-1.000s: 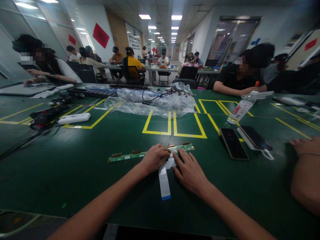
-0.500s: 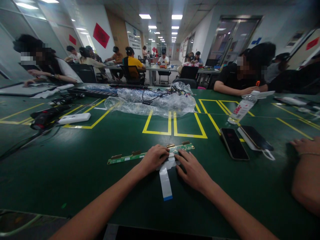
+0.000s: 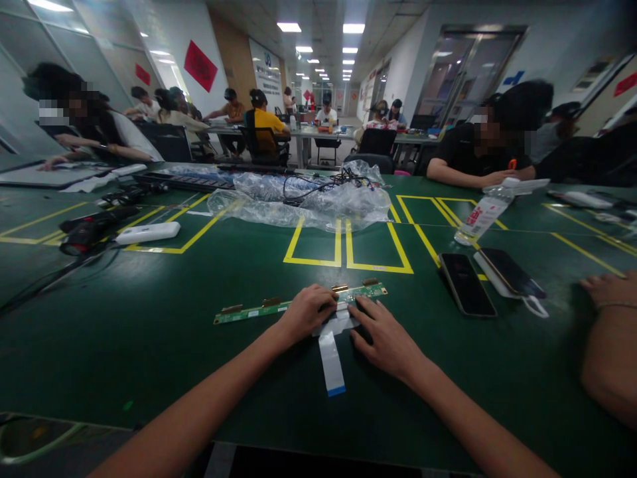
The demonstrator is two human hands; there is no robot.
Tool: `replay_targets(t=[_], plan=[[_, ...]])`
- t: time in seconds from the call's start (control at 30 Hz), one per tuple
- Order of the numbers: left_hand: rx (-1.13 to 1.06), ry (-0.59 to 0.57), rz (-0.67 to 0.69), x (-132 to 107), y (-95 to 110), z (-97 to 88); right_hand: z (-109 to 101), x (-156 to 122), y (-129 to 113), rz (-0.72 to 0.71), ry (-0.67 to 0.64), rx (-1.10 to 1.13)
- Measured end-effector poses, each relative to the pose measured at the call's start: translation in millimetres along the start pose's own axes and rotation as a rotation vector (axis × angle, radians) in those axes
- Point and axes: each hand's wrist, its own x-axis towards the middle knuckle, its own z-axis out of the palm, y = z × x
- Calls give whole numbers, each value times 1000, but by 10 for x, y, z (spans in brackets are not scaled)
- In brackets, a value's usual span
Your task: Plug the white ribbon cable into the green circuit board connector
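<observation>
White ribbon cable [image 3: 331,365]: swung slightly rightward at the blue-tipped free end since a second ago; lying on the green table [image 3: 209,392], running from between both hands toward the near edge.
Left hand [image 3: 309,311]: bent over the middle of the circuit board [image 3: 251,314], fingertips down beside the cable's upper end.
Right hand [image 3: 385,335]: spread low, reaching the cable's other side just below the board's right part.
Grip: cannot tell on either side whether pinching or only pressing, with the contact hidden under the fingers.
Circuit board: lying long and narrow, slightly aslant, partly covered by the left hand.
Yellow tape [image 3: 381,269]: laid in outlines just beyond the board.
Plastic wrap [image 3: 308,212]: heaped farther back, with dark cables [image 3: 351,178] tangled on top.
Phones [image 3: 468,285]: lying side by side to the right, near a labelled bottle [image 3: 482,216].
White device [image 3: 149,233]: lying well apart, off to the left.
Co-worker's arm [image 3: 614,352]: resting at the far right.
</observation>
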Motion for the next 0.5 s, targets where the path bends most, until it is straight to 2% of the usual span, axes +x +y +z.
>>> replay_targets(t=[0.5], plan=[[-13, -40, 17, 22, -30, -13, -10, -4, -13, 16, -8, -5]])
